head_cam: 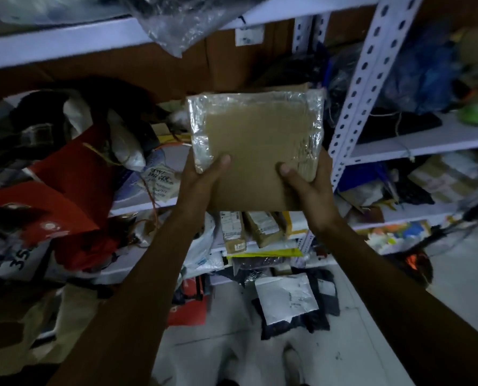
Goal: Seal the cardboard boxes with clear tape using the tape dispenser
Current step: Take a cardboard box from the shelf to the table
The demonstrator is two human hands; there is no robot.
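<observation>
I hold a flat brown cardboard box (255,146) up in front of me with both hands. Shiny clear tape runs along its left, top and right edges. My left hand (201,182) grips the lower left corner, thumb on the face. On the lower right corner my right hand (307,188) does the same, its thumb also lying on the cardboard. No tape dispenser is in view.
White metal shelves (360,87) packed with parcels, bags and boxes stand right behind the box. A red bag (73,196) and clutter fill the left. Grey and white mail bags (290,299) lie on the pale floor below.
</observation>
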